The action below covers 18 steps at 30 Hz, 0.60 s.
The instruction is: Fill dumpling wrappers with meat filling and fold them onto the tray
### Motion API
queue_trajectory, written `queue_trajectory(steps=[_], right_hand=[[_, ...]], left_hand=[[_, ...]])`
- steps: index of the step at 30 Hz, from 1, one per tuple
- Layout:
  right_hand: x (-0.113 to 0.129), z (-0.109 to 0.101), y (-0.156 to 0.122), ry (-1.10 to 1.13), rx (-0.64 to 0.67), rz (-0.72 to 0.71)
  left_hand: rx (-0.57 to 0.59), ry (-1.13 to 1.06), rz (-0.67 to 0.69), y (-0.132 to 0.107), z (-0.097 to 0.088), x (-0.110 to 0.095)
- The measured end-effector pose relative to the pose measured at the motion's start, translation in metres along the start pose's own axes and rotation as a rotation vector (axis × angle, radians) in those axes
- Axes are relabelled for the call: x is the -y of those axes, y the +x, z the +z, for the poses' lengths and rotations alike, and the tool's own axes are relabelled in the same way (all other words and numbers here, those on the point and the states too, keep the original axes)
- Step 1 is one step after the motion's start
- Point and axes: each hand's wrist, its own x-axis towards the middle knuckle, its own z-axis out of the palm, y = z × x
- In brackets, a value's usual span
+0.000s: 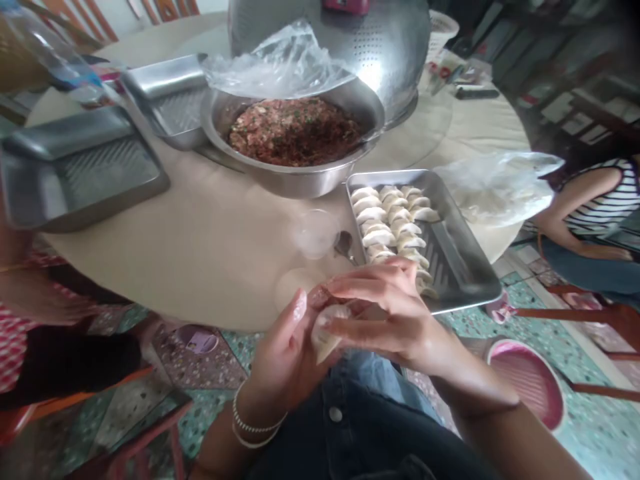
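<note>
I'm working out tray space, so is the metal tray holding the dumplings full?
Partly full: rows of dumplings cover the left of the metal tray, while bare ribbed metal shows toward its near right.

The left hand [284, 355] is cupped with its thumb raised; the right hand [401, 323] curves over it, fingers bent, thumb pointing inward, both forearms converging from below.

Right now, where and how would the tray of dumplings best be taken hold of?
I'd say the right hand, once free of the dumpling it holds, should come from the right and grip the tray by the rim at its near right corner. That corner appears to jut past the table, and the right strip is bare, the rows of dumplings lying to the left.
</note>
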Motion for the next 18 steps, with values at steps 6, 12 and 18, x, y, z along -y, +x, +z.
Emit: queue_trajectory(steps=[6,12,18], right_hand=[[-0.05,-0.047,-0.026,-0.323,-0.206,0.225],[-0.139,-0.084,-0.045,-0.586,0.283,0.639],[-0.156,-0.059,-0.037,-0.671,0.418,0.704]], left_hand=[[-0.112,0.206,0.233,-0.005,-0.007,-0.009],[-0.604,0.609,0.598,-0.019,-0.036,-0.025],[-0.688,0.804,0.585,-0.025,-0.048,-0.025]])
